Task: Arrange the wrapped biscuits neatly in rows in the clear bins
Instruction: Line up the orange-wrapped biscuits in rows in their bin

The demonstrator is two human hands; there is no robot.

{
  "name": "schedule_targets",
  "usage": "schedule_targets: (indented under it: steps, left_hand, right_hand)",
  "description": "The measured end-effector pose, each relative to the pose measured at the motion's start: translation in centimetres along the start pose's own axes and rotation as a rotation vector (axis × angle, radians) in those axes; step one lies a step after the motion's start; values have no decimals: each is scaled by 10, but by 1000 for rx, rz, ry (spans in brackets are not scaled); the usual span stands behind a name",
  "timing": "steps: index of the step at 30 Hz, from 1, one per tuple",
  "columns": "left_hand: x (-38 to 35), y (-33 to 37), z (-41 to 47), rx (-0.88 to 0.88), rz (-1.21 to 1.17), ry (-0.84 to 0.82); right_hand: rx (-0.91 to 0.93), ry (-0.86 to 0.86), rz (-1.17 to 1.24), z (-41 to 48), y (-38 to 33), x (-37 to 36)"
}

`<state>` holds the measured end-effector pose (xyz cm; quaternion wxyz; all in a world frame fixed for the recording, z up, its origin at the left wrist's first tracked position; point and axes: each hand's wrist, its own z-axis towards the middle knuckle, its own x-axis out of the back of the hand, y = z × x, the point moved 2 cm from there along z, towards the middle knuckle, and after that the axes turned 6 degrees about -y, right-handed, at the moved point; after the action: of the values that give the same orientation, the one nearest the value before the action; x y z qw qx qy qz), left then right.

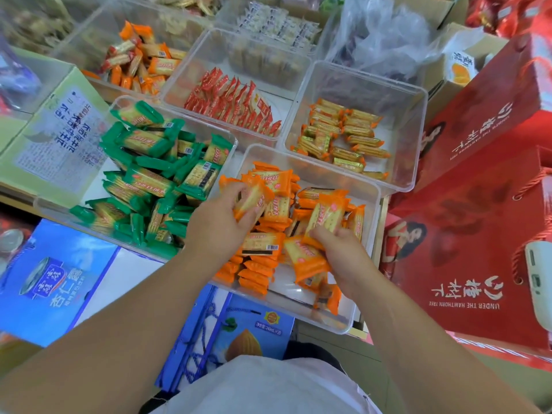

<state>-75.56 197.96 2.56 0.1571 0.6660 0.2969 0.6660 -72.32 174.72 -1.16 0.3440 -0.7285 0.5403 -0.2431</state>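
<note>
A clear bin (369,186) in front of me holds several orange-wrapped biscuits (260,265) lying in a loose heap. My left hand (216,222) is over the bin's left side and grips an orange biscuit pack (254,198) by its lower end. My right hand (343,255) is over the bin's right half, its fingers curled round the lower end of another orange pack (325,216) that stands tilted above the heap. Part of the heap is hidden under both hands.
A clear bin of green-wrapped biscuits (149,180) sits to the left. Behind are bins of red packs (233,103), gold-orange packs (343,135) and mixed orange packs (140,61). Red gift boxes (478,234) stand at right, blue cartons (53,282) below left.
</note>
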Motion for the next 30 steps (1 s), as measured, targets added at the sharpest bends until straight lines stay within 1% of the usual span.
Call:
schedule_targets:
  steps: [2,4,8,10,13,14,15,17,18,19,21,24,27,28,30]
  left_hand:
    - [-2,1,8,-60,262,-12]
    - [-5,0,10,-130,373,8]
    - [-11,-5,2,-207,451,17]
    - [-13,-8,-8,-223,474,5]
    - [-12,-12,-21,-182,468,-63]
    - [-11,-13,-26,-172,456,-69]
    - [-10,-14,-30,-161,445,-69]
    - [-8,-18,-40,-139,423,-63]
    - [-7,-20,-45,-129,418,-57]
    - [-7,-22,-51,-125,418,-52]
    - [-10,-24,-61,-133,414,-59]
    - [-16,-29,-75,-143,381,-87]
    - [-24,-31,-86,-184,367,-71]
    - [-27,-32,-89,-209,354,-61]
    - [-33,-34,-94,-260,320,-70]
  right_hand:
    - [68,48,32,2,-16,-4]
    - [143,93,48,7,-35,-8]
    - [321,213,-12,27,-82,-29]
    - [395,240,-24,40,-102,-45]
    - [361,187,-34,62,-113,-67]
    - [341,163,-94,67,-112,-73]
    - [337,145,-209,71,-109,-76]
    - [374,171,-612,78,-104,-78]
    - [402,222,-826,79,-104,-78]
    - [432,272,-974,80,-105,-78]
    - [462,284,-1074,80,-107,-76]
    - [529,246,-1041,75,-109,-66]
    - [701,321,-830,48,-101,-43]
    - [716,334,-777,36,-90,-35]
    - [659,309,-764,13,-57,-20]
